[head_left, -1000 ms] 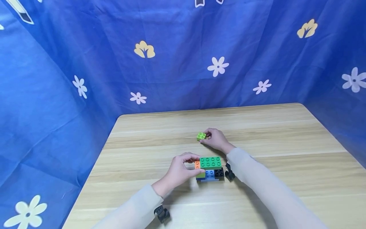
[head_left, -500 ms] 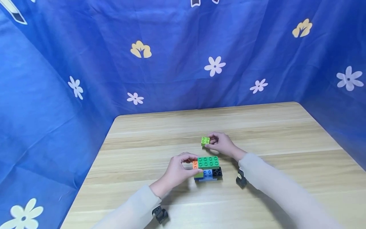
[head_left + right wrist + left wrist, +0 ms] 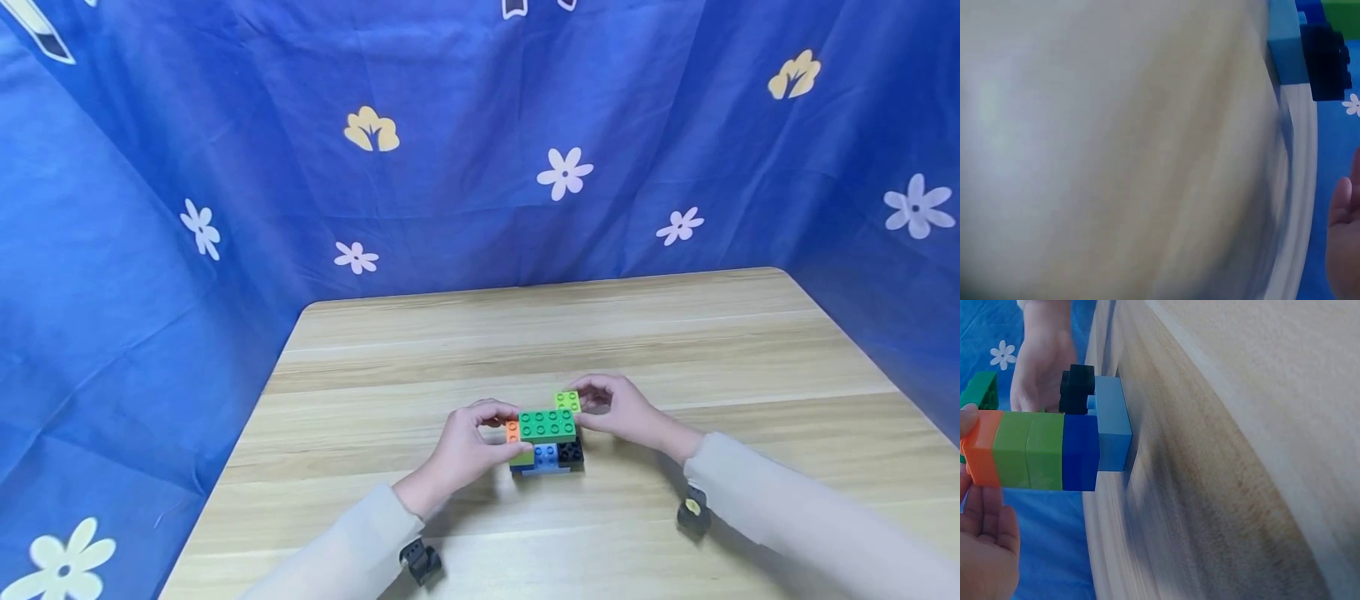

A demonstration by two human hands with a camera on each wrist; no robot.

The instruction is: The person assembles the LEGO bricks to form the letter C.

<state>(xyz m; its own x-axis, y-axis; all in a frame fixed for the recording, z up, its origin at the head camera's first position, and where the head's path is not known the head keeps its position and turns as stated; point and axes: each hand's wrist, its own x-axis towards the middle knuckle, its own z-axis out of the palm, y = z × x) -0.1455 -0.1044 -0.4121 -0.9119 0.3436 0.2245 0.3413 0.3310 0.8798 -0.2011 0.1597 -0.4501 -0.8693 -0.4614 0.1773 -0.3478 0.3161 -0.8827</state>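
A toy brick build stands on the table. In the left wrist view its left end stacks an orange brick (image 3: 984, 450), lime bricks (image 3: 1029, 451) and a dark blue brick (image 3: 1080, 453) on a light blue base brick (image 3: 1114, 425). A long green brick (image 3: 546, 427) juts out at the top, over a lower black brick (image 3: 571, 452). My left hand (image 3: 467, 448) grips the build around its orange end, thumb in front and fingers behind. Just behind the green brick, my right hand (image 3: 626, 412) pinches a small lime brick (image 3: 567, 401) by its right side.
The wooden table (image 3: 360, 350) has its far edge against a blue curtain (image 3: 450, 208) with printed flowers. Dark wrist devices, left (image 3: 420, 561) and right (image 3: 693, 512), hang below both sleeves.
My right hand has brought the small lime brick toward me and to the right, from beyond the build to close behind its green brick. My left hand keeps its grip on the build.
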